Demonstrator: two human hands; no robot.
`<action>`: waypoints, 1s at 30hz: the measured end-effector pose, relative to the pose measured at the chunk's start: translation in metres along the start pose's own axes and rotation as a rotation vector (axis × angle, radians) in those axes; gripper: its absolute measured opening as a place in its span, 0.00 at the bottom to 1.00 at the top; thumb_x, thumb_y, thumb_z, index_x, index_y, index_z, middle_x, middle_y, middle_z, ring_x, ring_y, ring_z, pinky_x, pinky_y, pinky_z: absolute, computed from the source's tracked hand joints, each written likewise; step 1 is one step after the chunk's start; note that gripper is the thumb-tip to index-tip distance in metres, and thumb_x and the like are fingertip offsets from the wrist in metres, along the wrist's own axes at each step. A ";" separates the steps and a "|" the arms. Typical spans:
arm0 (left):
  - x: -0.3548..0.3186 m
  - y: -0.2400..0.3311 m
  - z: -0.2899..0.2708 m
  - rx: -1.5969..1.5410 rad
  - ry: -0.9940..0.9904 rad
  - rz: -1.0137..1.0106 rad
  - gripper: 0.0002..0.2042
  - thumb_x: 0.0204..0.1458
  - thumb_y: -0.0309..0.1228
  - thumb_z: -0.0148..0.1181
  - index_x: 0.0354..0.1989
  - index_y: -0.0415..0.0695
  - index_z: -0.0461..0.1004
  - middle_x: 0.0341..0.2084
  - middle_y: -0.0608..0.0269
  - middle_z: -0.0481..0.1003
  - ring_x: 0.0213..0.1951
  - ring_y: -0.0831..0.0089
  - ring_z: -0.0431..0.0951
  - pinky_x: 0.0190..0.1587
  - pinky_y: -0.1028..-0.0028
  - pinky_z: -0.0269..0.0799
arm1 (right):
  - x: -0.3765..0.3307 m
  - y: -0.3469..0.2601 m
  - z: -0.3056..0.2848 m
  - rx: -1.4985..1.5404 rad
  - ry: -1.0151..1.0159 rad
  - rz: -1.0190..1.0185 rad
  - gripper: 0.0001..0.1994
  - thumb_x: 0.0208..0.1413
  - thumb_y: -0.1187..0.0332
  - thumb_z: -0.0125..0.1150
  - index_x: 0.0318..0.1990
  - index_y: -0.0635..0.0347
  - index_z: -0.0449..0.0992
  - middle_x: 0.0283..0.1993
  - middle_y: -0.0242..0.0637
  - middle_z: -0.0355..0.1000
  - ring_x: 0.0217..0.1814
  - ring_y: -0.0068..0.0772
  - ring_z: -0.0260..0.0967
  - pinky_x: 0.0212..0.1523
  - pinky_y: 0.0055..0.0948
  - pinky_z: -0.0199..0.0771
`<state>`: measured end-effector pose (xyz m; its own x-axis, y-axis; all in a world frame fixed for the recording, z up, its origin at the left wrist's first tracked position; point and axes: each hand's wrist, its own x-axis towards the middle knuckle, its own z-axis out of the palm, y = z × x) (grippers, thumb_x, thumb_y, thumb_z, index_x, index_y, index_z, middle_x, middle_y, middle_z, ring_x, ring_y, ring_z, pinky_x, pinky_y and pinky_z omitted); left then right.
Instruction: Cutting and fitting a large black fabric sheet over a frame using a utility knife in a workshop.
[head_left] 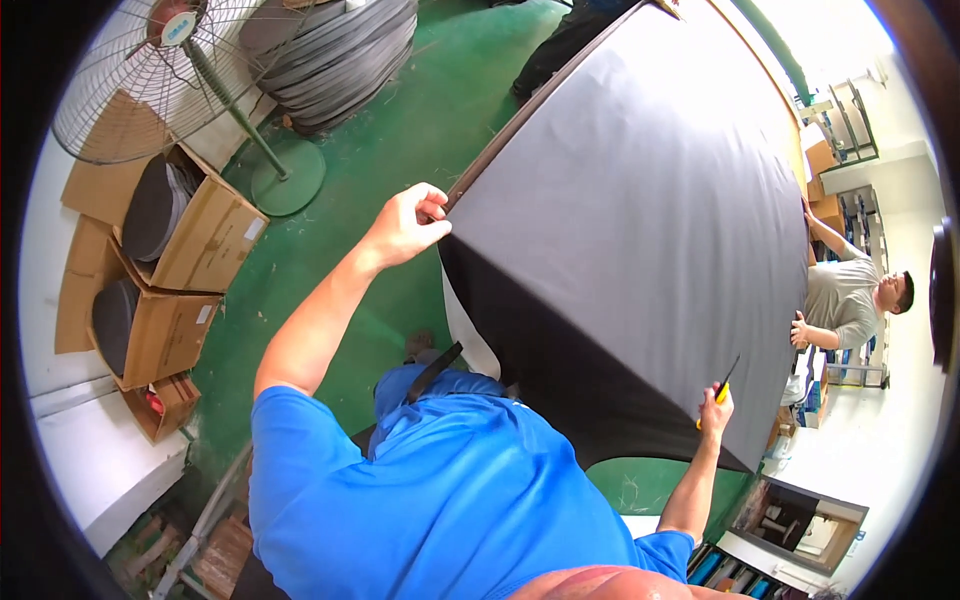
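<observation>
A large sheet of dark grey material (640,210) covers the table, smooth on top. Its near part folds over the edge and hangs down as a black flap (560,370). At the table's left near corner, my left hand (408,228) is closed, thumb and fingers pinching the corner of the sheet. My right hand (715,410) is wrapped round a yellow utility knife (723,390) with a thin dark blade. The blade points away from me, over the sheet near its right near edge.
A co-worker (845,300) stands at the table's right side, hands at its edge. Another person's dark-clothed legs (555,55) show at the far left. Beyond the green floor stand a fan (285,170), a big grey roll stack (335,60) and cardboard boxes (205,240).
</observation>
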<state>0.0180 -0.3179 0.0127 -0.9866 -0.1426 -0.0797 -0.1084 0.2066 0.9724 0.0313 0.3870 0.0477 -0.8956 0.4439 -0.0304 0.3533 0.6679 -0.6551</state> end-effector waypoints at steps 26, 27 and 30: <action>0.009 -0.042 -0.006 0.414 0.138 0.541 0.47 0.31 0.35 0.77 0.64 0.43 0.56 0.53 0.50 0.69 0.53 0.54 0.71 0.54 0.62 0.69 | -0.171 -0.443 0.271 -0.436 -1.207 -0.502 0.17 0.60 0.61 0.54 0.50 0.63 0.72 0.28 0.32 0.70 0.24 0.20 0.70 0.22 0.23 0.70; 0.010 -0.039 -0.006 0.409 0.133 0.545 0.47 0.31 0.35 0.77 0.64 0.43 0.56 0.53 0.50 0.69 0.53 0.54 0.71 0.54 0.62 0.69 | -0.171 -0.446 0.272 -0.437 -1.201 -0.495 0.17 0.60 0.61 0.54 0.50 0.63 0.72 0.28 0.32 0.70 0.24 0.20 0.70 0.22 0.23 0.70; 0.014 -0.026 -0.010 0.476 0.112 0.655 0.47 0.29 0.35 0.77 0.63 0.42 0.58 0.58 0.53 0.66 0.60 0.55 0.65 0.61 0.60 0.63 | -0.173 -0.456 0.273 -0.460 -1.227 -0.495 0.17 0.59 0.60 0.51 0.48 0.62 0.74 0.28 0.32 0.71 0.22 0.21 0.70 0.21 0.24 0.70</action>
<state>0.0078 -0.3352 -0.0115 -0.8524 0.0597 0.5195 0.4212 0.6670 0.6145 -0.0487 -0.1581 0.1454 -0.5297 -0.5320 -0.6606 -0.2232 0.8388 -0.4965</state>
